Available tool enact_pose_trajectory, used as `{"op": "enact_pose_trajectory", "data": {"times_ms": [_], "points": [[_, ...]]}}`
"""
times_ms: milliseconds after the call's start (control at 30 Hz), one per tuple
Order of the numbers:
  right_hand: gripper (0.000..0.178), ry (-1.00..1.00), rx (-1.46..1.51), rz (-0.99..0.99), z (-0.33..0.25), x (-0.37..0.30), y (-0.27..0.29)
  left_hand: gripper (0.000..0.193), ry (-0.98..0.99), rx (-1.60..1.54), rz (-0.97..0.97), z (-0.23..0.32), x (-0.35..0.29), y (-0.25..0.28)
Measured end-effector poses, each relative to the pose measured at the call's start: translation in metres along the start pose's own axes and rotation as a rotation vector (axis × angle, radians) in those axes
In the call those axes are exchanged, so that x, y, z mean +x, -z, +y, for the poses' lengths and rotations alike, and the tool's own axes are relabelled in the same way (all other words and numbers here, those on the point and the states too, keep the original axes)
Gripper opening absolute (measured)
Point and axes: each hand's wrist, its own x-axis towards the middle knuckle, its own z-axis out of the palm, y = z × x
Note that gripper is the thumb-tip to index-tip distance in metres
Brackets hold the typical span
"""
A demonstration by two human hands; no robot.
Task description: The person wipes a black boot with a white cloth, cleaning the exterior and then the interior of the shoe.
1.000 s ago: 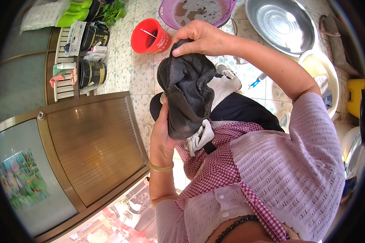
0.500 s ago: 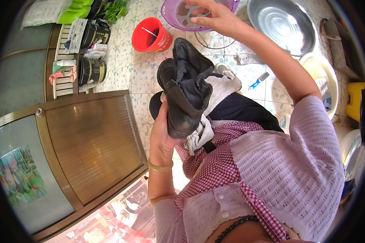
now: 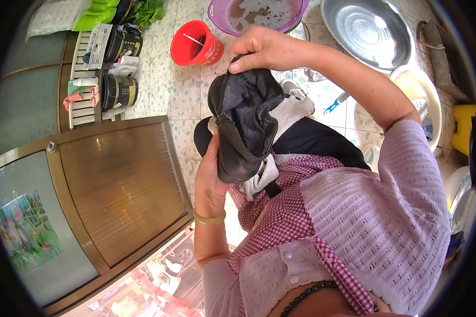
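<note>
A black leather boot is held over my lap, its wrinkled dark lining showing through the opening. My left hand wraps round the boot's lower left side, the fingers partly hidden behind it. At the upper end, my right hand pinches the top edge of the leather between thumb and fingers. Beneath the boot, a pale towel lies over my dark trousers and checked apron. Beyond my hands stands a purple basin with murky, sudsy water.
A red bucket stands at the far left of the basin, a grey metal basin at the far right. On the tiled floor lies a blue-handled brush. A cream tub is at right; a brown-framed door at left.
My right hand has come from over the purple basin down to the boot and taken hold of its top edge. The upper flap is pulled outward. My left hand keeps its grip.
</note>
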Motion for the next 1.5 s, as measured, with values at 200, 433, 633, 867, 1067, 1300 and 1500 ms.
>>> {"op": "enact_pose_trajectory", "data": {"times_ms": [200,433,633,867,1067,1300,1500], "points": [[0.022,-0.175,0.362,-0.057,0.009,-0.004,0.002,0.054,0.117,-0.171,-0.065,0.003,-0.001,0.002],[0.023,-0.201,0.329,-0.153,0.001,-0.006,0.009,0.054,0.101,-0.169,-0.014,0.004,0.000,0.001],[0.019,0.023,0.166,-0.135,-0.015,-0.011,-0.002,0.054,0.079,-0.134,-0.021,0.001,0.003,0.003],[0.024,-0.005,0.135,0.164,-0.001,-0.012,-0.011,0.052,0.003,0.006,-0.021,0.000,0.008,0.003],[0.035,-0.153,0.275,0.345,0.010,0.001,0.009,0.048,-0.067,-0.014,-0.037,-0.001,0.007,-0.013],[0.052,-0.004,-0.489,0.511,0.039,-0.001,0.076,0.046,-0.086,-0.038,-0.043,0.007,0.012,-0.011],[0.033,0.021,-0.037,0.075,-0.005,-0.004,0.005,0.046,-0.060,-0.026,-0.048,0.003,0.016,-0.007]]}}
